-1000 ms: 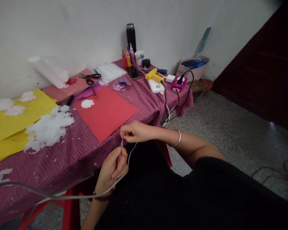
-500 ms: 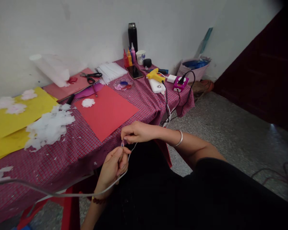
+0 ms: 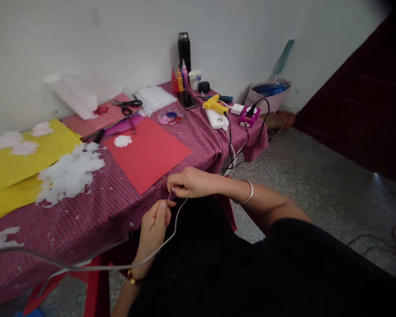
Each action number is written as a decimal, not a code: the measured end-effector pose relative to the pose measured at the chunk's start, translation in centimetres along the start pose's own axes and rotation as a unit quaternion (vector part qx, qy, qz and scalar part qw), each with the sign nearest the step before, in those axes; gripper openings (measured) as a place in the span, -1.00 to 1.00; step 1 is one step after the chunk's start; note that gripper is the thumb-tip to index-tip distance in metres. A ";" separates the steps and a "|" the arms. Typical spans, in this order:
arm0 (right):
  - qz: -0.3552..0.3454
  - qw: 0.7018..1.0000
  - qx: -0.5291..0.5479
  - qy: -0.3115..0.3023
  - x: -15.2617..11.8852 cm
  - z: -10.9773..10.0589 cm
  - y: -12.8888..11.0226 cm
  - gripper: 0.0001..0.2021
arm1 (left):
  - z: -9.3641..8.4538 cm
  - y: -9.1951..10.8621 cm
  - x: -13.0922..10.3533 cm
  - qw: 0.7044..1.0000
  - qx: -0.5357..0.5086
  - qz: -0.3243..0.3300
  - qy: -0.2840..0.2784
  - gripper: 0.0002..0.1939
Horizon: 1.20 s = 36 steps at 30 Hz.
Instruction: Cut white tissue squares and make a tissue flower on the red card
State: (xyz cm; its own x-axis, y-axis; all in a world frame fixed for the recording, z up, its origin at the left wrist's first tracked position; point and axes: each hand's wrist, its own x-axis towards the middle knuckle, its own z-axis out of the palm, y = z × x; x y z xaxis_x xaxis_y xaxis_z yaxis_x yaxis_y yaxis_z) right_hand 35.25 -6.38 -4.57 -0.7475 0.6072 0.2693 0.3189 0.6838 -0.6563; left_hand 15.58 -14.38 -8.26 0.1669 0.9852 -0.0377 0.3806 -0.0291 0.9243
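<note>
My right hand (image 3: 191,182) is closed in a pinch just in front of the table edge, above my lap. Lower and to its left, my left hand (image 3: 155,222) is closed too, thumb against fingers. Between the two fingertips runs a thin pinkish strip (image 3: 169,195), gripped at either end. Its kind is too small to make out. A white cable (image 3: 176,222) passes under the hands and crosses in front of my left wrist. Beyond the hands lies a red paper sheet (image 3: 148,158) with a small white ruffled piece (image 3: 122,141) on it.
White torn scraps (image 3: 71,174) and yellow sheets (image 3: 61,138) cover the table's left. Behind are scissors (image 3: 127,108), white sticks (image 3: 155,99), paint bottles (image 3: 180,79), a phone (image 3: 186,100) and a black flask (image 3: 184,53). Rightward, a yellow glue gun (image 3: 214,104) and purple power socket (image 3: 249,116) trail cords.
My left hand has turned, with its fingers more tucked in. The piece between the hands now shows as a thin strip instead of a wider pink-and-blue tip. My right hand has barely moved.
</note>
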 end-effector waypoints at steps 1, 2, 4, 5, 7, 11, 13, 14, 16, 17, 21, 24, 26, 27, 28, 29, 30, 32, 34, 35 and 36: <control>0.004 1.000 -0.001 0.008 0.0 0.2 0.1 -0.85 | 0.0 -0.1 0.0 1.000 0.002 0.003 0.003 -0.60; 0.010 1.000 0.001 0.018 0.1 0.4 0.2 -0.85 | 0.0 -0.1 0.1 1.000 0.007 0.007 0.008 -0.61; 0.031 0.998 0.019 0.043 0.1 0.8 0.4 -0.86 | -0.1 -0.2 0.2 0.999 0.027 0.024 0.022 -0.63; 0.044 0.997 0.039 0.055 0.2 0.9 0.5 -0.86 | -0.2 -0.3 0.2 0.998 0.043 0.037 0.031 -0.64; 0.072 0.991 0.097 0.064 0.2 1.0 0.6 -0.87 | -0.3 -0.3 0.3 0.993 0.084 0.069 0.053 -0.66; 0.086 0.983 0.160 0.013 0.0 0.4 0.2 -0.87 | -0.5 -0.3 0.3 0.976 0.163 0.120 0.082 -0.72; 0.067 0.991 0.118 -0.003 -0.1 0.0 0.0 -0.87 | -0.5 -0.4 0.3 0.969 0.194 0.131 0.083 -0.74; 0.057 0.994 0.090 -0.003 -0.2 -0.1 0.0 -0.88 | -0.5 -0.4 0.3 0.965 0.210 0.136 0.083 -0.75; 0.048 0.998 0.043 0.002 -0.2 -0.1 0.0 -0.91 | -0.6 -0.6 0.2 0.957 0.240 0.145 0.079 -0.74; 0.048 0.999 0.026 0.002 -0.1 0.0 0.1 -0.91 | -0.6 -0.7 0.2 0.953 0.253 0.149 0.078 -0.73; 0.050 0.998 -0.024 -0.006 0.1 0.7 0.3 -0.90 | -0.8 -1.0 0.1 0.944 0.284 0.153 0.069 -0.71; 0.068 0.996 -0.065 -0.002 0.3 1.1 0.3 -0.90 | -1.0 -1.0 0.0 0.945 0.284 0.147 0.063 -0.70; 0.081 0.993 -0.080 0.006 0.4 1.1 0.4 -0.90 | -1.1 -1.0 -0.1 0.949 0.275 0.142 0.061 -0.71; 0.083 0.993 -0.078 0.011 0.4 1.0 0.4 -0.89 | -1.1 -1.0 -0.1 0.951 0.268 0.140 0.060 -0.72; 0.081 0.994 -0.069 0.015 0.3 0.9 0.4 -0.89 | -1.1 -0.9 -0.1 0.954 0.260 0.138 0.059 -0.72; 0.075 0.996 -0.053 0.017 0.3 0.8 0.4 -0.88 | -1.1 -0.9 -0.1 0.956 0.252 0.136 0.058 -0.72; 0.068 0.997 -0.033 0.015 0.2 0.6 0.4 -0.88 | -1.1 -0.9 0.0 0.958 0.246 0.134 0.059 -0.73; 0.055 0.998 0.009 -0.002 0.0 0.3 0.4 -0.88 | -1.0 -0.9 0.0 0.961 0.237 0.130 0.060 -0.73; 0.047 0.998 0.032 -0.024 -0.2 0.2 0.4 -0.91 | -0.9 -0.9 0.1 0.962 0.235 0.127 0.059 -0.72; 0.046 0.998 0.032 -0.029 -0.2 0.3 0.3 -0.93 | -0.8 -0.8 0.0 0.962 0.236 0.125 0.057 -0.72; 0.046 0.998 0.027 -0.031 -0.2 0.3 0.3 -0.95 | -0.8 -0.8 0.0 0.962 0.238 0.124 0.056 -0.71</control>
State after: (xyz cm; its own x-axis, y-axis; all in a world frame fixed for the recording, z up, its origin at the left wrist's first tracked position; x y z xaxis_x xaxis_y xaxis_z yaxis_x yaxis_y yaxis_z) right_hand 35.30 -6.42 -5.07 -0.7523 0.6385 0.1626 0.3576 0.6030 -0.7131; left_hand 14.57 -14.22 -8.70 0.2180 0.9491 0.2273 0.7193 -0.3136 0.6198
